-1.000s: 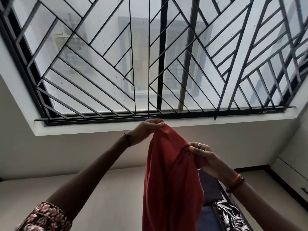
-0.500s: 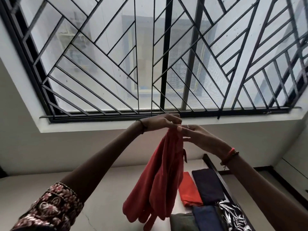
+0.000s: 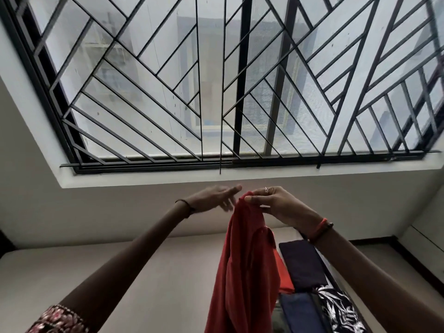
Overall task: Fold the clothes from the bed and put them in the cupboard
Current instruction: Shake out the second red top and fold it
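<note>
Head view: the right hand is pinching the top of the red garment, which is hanging straight down, long axis vertical, over the bed toward its right edge. The left hand, fingers spread and holding nothing, is hovering just beside that pinched top, ready to take a share. Folded clothes are crowding the right edge; open room is lying leftward.

Garment under right hand, left hand beside, folded clothes behind.
</note>
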{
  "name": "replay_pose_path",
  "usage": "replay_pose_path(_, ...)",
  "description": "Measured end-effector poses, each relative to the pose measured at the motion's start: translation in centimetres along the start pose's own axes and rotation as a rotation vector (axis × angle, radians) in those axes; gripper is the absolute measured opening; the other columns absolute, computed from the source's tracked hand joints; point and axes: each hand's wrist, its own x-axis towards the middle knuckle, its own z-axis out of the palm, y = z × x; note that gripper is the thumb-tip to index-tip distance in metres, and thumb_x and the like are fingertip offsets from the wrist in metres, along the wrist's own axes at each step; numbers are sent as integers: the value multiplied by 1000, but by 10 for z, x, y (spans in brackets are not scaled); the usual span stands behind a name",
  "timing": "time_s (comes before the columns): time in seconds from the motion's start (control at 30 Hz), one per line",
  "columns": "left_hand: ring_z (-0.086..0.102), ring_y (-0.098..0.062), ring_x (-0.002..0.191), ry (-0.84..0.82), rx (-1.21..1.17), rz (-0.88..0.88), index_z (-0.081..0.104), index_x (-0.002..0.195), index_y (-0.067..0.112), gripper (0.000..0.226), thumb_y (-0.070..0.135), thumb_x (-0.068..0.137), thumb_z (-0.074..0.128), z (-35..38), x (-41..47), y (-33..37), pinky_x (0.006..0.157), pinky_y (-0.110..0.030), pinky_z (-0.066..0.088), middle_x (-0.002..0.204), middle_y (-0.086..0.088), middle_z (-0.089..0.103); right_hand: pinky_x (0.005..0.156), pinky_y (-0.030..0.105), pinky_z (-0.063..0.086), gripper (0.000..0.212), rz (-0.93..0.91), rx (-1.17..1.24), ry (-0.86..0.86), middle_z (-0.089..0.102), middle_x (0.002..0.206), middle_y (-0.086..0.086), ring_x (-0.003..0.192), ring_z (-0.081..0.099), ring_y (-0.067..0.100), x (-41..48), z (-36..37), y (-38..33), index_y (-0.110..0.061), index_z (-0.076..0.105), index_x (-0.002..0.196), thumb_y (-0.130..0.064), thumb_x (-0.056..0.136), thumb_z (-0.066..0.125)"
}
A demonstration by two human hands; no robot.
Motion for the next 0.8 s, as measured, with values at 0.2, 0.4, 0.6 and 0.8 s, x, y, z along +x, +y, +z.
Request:
replay_pose_path(0.2, 60, -16, 81, 111, 103, 74, 57, 104, 4, 29, 27, 88, 65, 36, 4, -42, 76, -30, 49, 88, -7, 65, 65, 13, 50, 12, -49, 88, 107, 71, 75, -1, 74, 66, 4, -3, -2, -1, -1, 71, 92, -2, 81, 68)
replay_pose_path(0.4, 42, -14, 68, 235, 4, 129, 50, 80, 24, 27, 6, 98, 41, 28, 16, -20, 63, -29, 34, 72, 1, 49, 77, 19, 52, 16, -237, 92, 177, 74, 86, 4, 82, 68, 11, -9, -10, -9, -5, 74, 93, -3, 77, 69)
replay_pose_path(0.6, 51, -14, 75, 249, -351, 79, 59, 87, 10, 33, -8, 95, 33, 22, 26, 28, 67, -21, 43, 82, -5, 59, 78, 18, 52, 26, -370, 154, 224, 75, 91, 3, 88, 68, 10, -13, -17, -20, -12, 75, 93, -15, 68, 73)
replay_pose_path(0.8, 60, -6, 72, 244, 166, 215, 69, 92, 24, 48, 67, 77, 54, 1, 29, 44, 69, -34, 48, 80, 4, 69, 85, 27, 55, 23, -488, 66, 376, 74, 96, 11, 90, 69, 17, -15, -19, -27, -4, 73, 100, -6, 77, 73)
